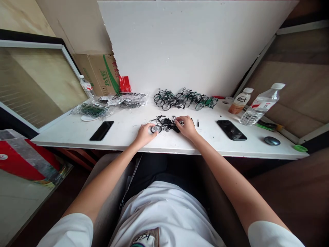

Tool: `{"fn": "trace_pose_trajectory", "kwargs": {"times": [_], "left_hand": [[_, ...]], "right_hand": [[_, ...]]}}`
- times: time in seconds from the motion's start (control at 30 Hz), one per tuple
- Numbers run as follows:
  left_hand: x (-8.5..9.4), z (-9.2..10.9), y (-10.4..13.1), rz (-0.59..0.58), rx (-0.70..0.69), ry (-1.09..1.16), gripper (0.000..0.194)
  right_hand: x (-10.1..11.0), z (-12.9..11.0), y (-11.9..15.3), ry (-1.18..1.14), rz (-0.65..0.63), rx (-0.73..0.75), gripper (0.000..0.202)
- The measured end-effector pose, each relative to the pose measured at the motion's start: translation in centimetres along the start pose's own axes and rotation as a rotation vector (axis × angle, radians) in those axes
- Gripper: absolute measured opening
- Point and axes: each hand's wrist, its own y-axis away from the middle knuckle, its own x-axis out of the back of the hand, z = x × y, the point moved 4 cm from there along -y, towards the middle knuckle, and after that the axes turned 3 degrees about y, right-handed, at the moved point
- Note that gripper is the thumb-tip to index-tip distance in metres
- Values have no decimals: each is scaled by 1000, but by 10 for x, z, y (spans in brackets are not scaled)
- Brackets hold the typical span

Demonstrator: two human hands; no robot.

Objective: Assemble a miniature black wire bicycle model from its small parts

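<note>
Between thumb and fingers, my left hand (145, 135) holds a small black spoked wheel (156, 129) just above the white table. My right hand (185, 126) is closed in a pinch over a cluster of black model bicycle parts (166, 122); its fingertips hide whatever they may grip. Those parts lie loose between the two hands. A short black screwdriver-like tool (197, 122) lies right of my right hand. Behind the hands stand several assembled miniature bicycles (174, 100), dark green and black, close together.
Clear plastic bags of parts (95, 109) lie at the left rear, before a cardboard box (97, 73). One phone (102, 131) rests on the left, another phone (231, 130) on the right. A water bottle (262, 105), a brown drink bottle (240, 101) and a mouse (271, 140) are further right.
</note>
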Motion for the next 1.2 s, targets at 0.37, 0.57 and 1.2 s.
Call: {"fn": "trace_pose_trajectory", "kwargs": {"times": [0.37,0.57,1.2], "left_hand": [[-1,-5,-1,57,1,-38,25],[-1,-1,1,11,-47,-65,32],[1,-5,0,58,7,-77,57]], "right_hand": [[2,0,1,2,63,-5,28],[2,2,0,20,80,-21,29],[2,-4,2,11,26,-5,28]]}}
